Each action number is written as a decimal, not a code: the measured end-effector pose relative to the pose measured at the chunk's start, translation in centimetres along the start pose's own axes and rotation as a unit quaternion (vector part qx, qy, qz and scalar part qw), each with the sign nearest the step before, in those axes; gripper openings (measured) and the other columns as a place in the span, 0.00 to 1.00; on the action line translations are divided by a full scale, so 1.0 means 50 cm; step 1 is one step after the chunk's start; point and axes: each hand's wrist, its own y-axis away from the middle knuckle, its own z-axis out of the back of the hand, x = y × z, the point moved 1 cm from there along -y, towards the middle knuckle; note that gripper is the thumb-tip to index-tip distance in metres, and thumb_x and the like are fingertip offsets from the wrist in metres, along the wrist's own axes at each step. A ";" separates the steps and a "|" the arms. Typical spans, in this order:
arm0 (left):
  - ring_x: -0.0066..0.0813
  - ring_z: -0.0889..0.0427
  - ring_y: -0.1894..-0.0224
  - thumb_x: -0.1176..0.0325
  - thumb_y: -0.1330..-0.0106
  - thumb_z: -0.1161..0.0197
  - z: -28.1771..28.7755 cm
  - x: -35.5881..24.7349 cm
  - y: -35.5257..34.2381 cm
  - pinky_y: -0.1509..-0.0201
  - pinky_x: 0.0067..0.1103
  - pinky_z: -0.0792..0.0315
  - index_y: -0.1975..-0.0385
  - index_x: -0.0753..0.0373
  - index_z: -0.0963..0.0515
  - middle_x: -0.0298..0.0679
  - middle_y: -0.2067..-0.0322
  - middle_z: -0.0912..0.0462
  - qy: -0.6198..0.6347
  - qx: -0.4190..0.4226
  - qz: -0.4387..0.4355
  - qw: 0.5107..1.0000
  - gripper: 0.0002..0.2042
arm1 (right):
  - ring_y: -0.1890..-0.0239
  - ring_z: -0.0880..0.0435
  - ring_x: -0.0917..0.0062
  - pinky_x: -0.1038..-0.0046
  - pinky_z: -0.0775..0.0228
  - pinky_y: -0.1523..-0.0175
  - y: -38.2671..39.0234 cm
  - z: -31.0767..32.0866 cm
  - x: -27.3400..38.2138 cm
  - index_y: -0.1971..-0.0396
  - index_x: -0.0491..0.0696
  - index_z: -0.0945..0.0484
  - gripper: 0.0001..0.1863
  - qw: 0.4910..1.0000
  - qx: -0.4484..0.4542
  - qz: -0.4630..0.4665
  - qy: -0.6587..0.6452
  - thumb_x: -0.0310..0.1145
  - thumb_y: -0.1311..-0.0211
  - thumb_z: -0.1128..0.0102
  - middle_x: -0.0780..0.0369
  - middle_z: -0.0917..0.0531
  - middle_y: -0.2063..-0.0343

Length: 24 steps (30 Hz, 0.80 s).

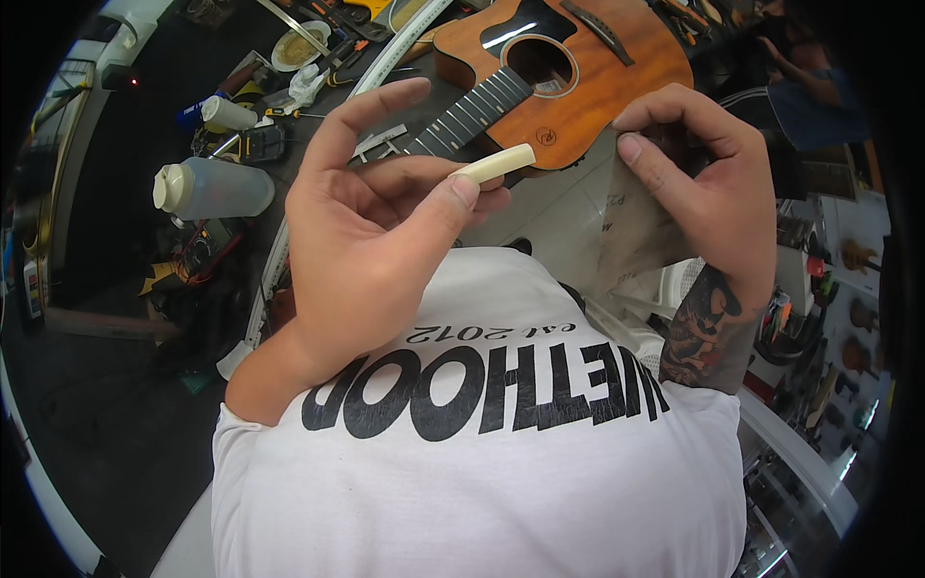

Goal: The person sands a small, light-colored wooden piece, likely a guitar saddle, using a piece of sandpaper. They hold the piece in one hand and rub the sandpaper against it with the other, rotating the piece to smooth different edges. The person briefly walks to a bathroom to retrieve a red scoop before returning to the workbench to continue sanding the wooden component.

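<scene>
Between the thumb and fingers of my left hand (371,236) is a small cream bar (496,166), shaped like a guitar nut or saddle blank, its free end pointing right. The index finger is raised clear of it. My right hand (718,183) pinches a sheet of sandpaper (631,226) by its upper edge. The sheet hangs down, grey-brown with print on its back and somewhat blurred. The two hands are apart, and the bar does not touch the paper. Beyond them an orange-brown acoustic guitar (617,96) lies face up, no strings visible on it.
A translucent bottle with a cream cap (217,190) lies at the left on the dark bench (116,385). Near it are a multimeter (209,248), a small white bottle (228,114) and scattered tools. A plate (300,46) sits farther back. Guitars (860,258) hang at the far right.
</scene>
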 end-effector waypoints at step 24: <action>0.40 0.15 0.58 0.81 0.37 0.42 -0.051 0.030 -0.011 0.51 0.28 0.20 0.39 0.75 0.43 0.56 0.61 0.18 -0.029 0.021 0.021 0.999 0.27 | 0.80 0.31 0.87 0.81 0.39 0.74 0.044 -0.024 -0.046 0.63 0.46 0.16 0.13 0.998 0.001 -0.020 -0.053 0.37 0.46 0.31 0.68 0.23 0.83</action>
